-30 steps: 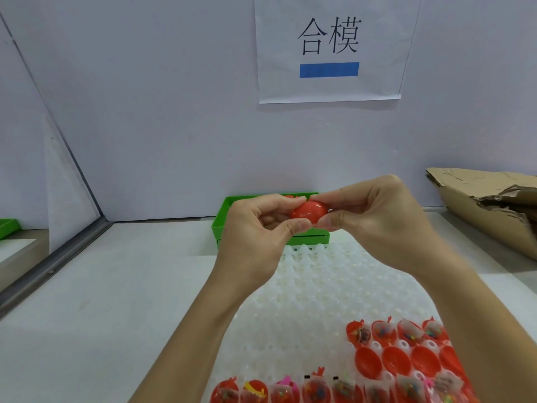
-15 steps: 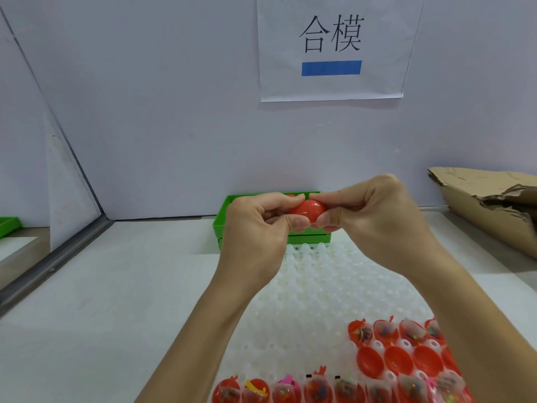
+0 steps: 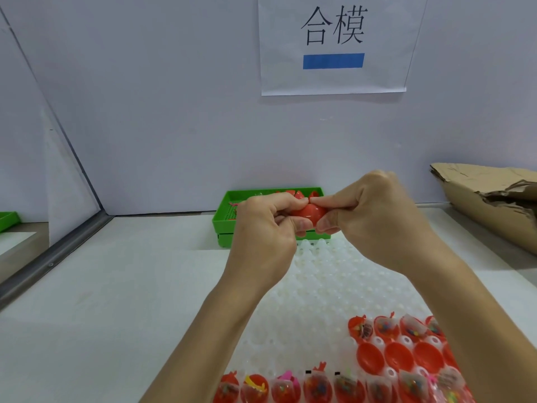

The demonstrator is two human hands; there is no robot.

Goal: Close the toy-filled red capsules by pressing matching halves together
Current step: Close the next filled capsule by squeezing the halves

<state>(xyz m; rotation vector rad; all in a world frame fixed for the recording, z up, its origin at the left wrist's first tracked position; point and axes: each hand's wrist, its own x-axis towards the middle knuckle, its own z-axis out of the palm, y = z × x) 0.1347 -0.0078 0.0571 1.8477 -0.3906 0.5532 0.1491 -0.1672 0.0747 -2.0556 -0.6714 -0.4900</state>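
A red capsule point(image 3: 308, 214) is pinched between both hands in mid-air, above the far end of a white dimpled tray point(image 3: 328, 289). My left hand point(image 3: 266, 228) grips its left side with thumb and fingers. My right hand point(image 3: 374, 219) grips its right side, thumb on top. The fingers hide most of the capsule, so its seam cannot be seen. In the tray's near right rows sit toy-filled red capsule halves point(image 3: 386, 327) and empty red halves point(image 3: 398, 357). Another row of filled halves point(image 3: 316, 389) lines the bottom edge.
A green bin point(image 3: 225, 221) holding red capsules stands behind my hands against the white wall. Crumpled brown cardboard point(image 3: 488, 199) lies at the right. A metal rail point(image 3: 55, 258) borders the white tabletop at the left. A paper sign hangs on the wall above.
Both hands have stayed together on the capsule and pressed closer, thumbs now meeting over its top. The hands dipped slightly.
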